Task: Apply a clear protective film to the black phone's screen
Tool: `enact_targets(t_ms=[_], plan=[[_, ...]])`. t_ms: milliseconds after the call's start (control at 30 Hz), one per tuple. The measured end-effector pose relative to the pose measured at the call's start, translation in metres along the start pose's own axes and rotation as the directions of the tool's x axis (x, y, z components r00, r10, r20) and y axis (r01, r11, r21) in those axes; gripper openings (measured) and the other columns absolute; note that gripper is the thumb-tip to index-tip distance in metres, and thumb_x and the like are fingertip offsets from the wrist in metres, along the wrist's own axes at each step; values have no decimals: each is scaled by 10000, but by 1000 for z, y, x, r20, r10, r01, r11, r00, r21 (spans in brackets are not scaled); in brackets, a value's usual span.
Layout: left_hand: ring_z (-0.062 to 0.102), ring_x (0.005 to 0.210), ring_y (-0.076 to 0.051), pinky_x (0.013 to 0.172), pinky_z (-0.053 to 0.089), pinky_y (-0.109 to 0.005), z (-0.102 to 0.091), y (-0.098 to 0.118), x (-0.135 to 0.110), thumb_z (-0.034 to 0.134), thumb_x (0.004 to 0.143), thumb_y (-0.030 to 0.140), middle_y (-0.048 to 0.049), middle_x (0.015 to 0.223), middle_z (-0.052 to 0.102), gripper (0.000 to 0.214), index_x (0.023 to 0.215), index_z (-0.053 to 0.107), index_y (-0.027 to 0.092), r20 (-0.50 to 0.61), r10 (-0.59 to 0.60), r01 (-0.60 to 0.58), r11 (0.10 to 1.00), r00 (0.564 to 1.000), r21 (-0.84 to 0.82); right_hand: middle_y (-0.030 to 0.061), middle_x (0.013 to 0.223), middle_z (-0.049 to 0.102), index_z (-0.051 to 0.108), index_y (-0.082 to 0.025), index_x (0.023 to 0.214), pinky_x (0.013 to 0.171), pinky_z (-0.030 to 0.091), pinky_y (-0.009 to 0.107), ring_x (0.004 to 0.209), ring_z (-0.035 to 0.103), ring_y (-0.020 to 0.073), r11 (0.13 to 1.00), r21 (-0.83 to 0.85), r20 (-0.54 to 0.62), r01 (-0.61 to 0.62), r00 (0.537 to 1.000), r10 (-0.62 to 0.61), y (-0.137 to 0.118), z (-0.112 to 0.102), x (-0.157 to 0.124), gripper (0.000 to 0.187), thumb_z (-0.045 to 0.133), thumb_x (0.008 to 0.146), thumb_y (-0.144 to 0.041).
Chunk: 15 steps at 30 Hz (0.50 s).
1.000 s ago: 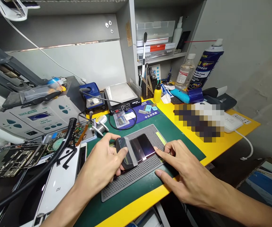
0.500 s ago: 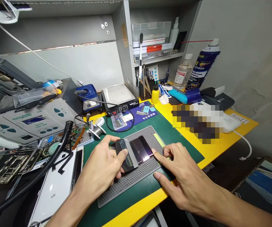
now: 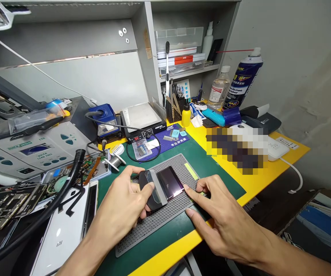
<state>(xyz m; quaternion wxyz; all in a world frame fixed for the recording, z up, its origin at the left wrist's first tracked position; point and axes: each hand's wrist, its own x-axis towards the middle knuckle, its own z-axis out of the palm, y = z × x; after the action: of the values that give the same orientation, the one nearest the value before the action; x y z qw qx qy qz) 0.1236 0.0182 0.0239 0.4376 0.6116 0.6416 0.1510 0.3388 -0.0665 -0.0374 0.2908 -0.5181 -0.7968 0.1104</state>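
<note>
On the grey perforated mat, left fingers clamp a dark smartphone; right fingers spread apart, one touching its edge.

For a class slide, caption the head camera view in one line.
Left hand grips a glossy phone on a grey mat, right hand touching its edge.

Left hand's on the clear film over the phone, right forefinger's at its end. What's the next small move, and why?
I'd probably keep the phone pinned with your right hand and ease the clear film with your left hand toward the bare glossy panel: the film covers only one end, and nothing clamps the phone on the grey mat.
</note>
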Motion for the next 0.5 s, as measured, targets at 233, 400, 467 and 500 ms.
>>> enact_targets(t_ms=[233, 400, 467, 500], plan=[[479, 320, -130, 316, 378, -178, 2, 0, 0, 595, 872, 412, 77, 445, 598, 398, 1195, 443, 233, -11, 8, -8, 1000, 1000, -11, 158, 1066, 449, 577, -63, 1306, 825, 473, 496, 988, 434, 297, 998, -43, -31, 35, 999, -37, 1, 2, -1, 402, 561, 918, -172], [466, 310, -120, 312, 370, -172, 4, 0, 2, 580, 883, 400, 83, 445, 599, 345, 1161, 451, 242, -17, 14, -14, 1000, 1000, -14, 164, 1069, 456, 584, -53, 1303, 803, 465, 498, 979, 444, 302, 997, -74, -19, 31, 999, -33, 0, 2, -3, 402, 556, 918, -168], [458, 305, -119, 308, 362, -173, 5, 1, 2, 583, 882, 401, 86, 441, 595, 342, 1156, 452, 244, -16, 11, -11, 1000, 1000, -16, 166, 1072, 466, 588, -65, 1307, 792, 466, 504, 978, 451, 308, 996, -86, -28, 21, 999, -23, -1, 3, -3, 405, 557, 918, -175], [466, 313, -124, 309, 363, -174, 5, 1, 2, 586, 880, 406, 86, 440, 594, 349, 1158, 450, 244, -13, 8, -8, 1000, 1000, -20, 167, 1072, 471, 593, -69, 1304, 788, 467, 508, 978, 454, 312, 996, -89, -37, 18, 999, -21, -1, 3, -3, 405, 560, 915, -176]])
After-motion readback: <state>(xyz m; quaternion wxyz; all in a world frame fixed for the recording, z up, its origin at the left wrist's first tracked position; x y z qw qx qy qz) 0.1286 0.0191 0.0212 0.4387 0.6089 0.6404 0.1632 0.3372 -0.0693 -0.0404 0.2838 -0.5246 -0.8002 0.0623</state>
